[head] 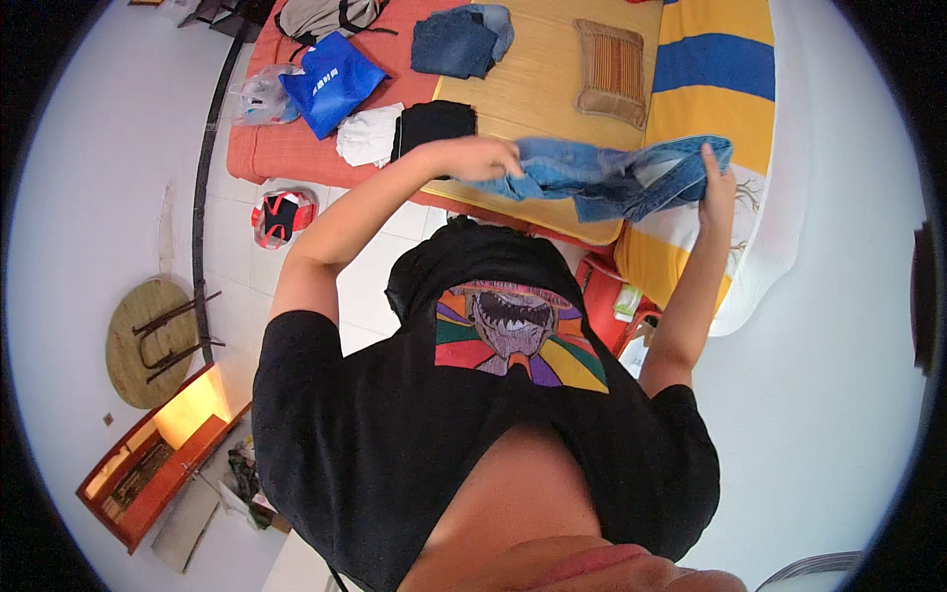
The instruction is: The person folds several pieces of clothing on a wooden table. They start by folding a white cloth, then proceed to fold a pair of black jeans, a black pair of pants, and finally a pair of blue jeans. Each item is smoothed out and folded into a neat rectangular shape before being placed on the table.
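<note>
Blue denim jeans [584,170] are stretched out sideways in front of me, over the near edge of the bed. My left hand [481,158], slightly blurred, grips the bunched end of the denim. At the other end, my right hand [718,194] pinches the waistband, with its thumb on top. Just beyond my left hand lies a folded black garment [435,124], partly hidden by that hand. A white garment [366,135] rests next to it. Farther back on the mat is a folded pile of dark blue jeans [457,43].
A woven mat [544,81] covers the bed's middle, with a brown striped pillow [612,72]. On the red cover are a blue bag [333,83], a clear plastic bag [268,96] and a grey backpack [325,16]. A red-handled bag [283,219] stands on the floor.
</note>
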A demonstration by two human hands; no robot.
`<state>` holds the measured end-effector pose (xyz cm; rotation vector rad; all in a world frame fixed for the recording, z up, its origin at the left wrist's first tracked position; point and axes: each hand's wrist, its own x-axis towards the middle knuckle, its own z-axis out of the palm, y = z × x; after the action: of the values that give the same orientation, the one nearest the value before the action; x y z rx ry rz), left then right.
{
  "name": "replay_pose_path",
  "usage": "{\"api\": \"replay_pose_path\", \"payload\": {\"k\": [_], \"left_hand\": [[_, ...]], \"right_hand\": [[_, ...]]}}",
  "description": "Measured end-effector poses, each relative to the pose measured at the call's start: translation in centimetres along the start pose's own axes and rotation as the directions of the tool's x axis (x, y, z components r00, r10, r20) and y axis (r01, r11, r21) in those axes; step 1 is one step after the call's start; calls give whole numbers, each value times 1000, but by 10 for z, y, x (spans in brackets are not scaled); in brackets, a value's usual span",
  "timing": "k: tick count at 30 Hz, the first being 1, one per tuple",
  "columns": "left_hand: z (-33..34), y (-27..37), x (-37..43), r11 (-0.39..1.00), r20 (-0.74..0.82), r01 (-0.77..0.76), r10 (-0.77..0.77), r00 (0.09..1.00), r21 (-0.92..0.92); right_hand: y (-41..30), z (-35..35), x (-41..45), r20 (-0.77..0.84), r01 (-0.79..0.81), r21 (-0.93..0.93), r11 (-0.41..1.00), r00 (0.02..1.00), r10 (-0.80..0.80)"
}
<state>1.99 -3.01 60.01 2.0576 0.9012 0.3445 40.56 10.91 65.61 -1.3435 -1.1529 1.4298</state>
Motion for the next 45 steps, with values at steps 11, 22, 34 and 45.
{"api": "replay_pose_path", "payload": {"k": [11,22,34,45], "left_hand": [[56,60,-21,961,71,-22,43,997,-275],[58,107,54,798,177,571,-600,780,191],[43,108,17,997,-680,54,1,733,60],[56,-7,64,994,-593,103,-56,803,46]], "right_hand": [[-14,43,-43,-40,-20,-79,997,999,17],[-74,72,-84,119,-5,11,1000,993,3],[-60,61,-62,-121,91,60,994,989,-83],[-87,71,-67,299,85,-12,996,951,-77]]}}
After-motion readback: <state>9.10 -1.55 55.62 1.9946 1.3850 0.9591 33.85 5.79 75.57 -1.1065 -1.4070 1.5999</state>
